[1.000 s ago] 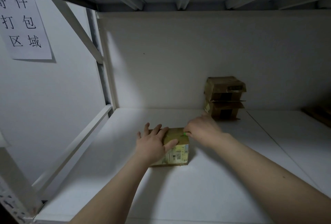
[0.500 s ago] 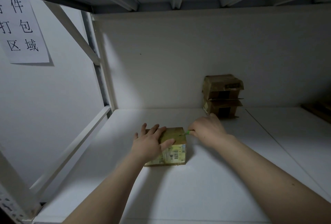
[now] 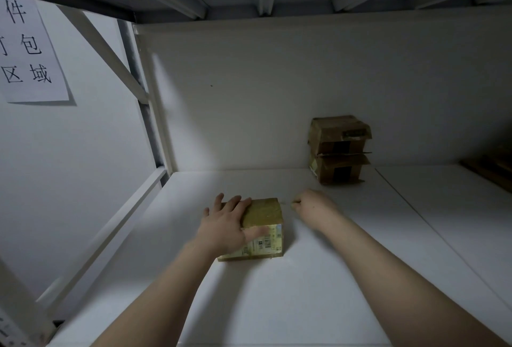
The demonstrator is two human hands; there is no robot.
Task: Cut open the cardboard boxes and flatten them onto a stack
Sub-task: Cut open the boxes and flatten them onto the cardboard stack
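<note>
A small taped cardboard box point(image 3: 263, 215) with a yellow label on its near side sits on the white shelf surface point(image 3: 277, 305). My left hand point(image 3: 225, 226) lies flat on its top left, fingers spread, thumb on the near face. My right hand point(image 3: 311, 205) is closed just right of the box's far top corner, gripping a small cutter point(image 3: 288, 202) of which only a thin tip shows, right at that corner.
Two more cardboard boxes point(image 3: 339, 149) stand stacked against the back wall to the right. A dark brown object point(image 3: 490, 172) lies at the far right edge. A rack post and diagonal brace point(image 3: 144, 113) border the left, with a paper sign point(image 3: 27, 52) on the wall.
My right hand has drawn the cutter rightward across the box top and off its right edge. My left hand has stayed pressed on the box.
</note>
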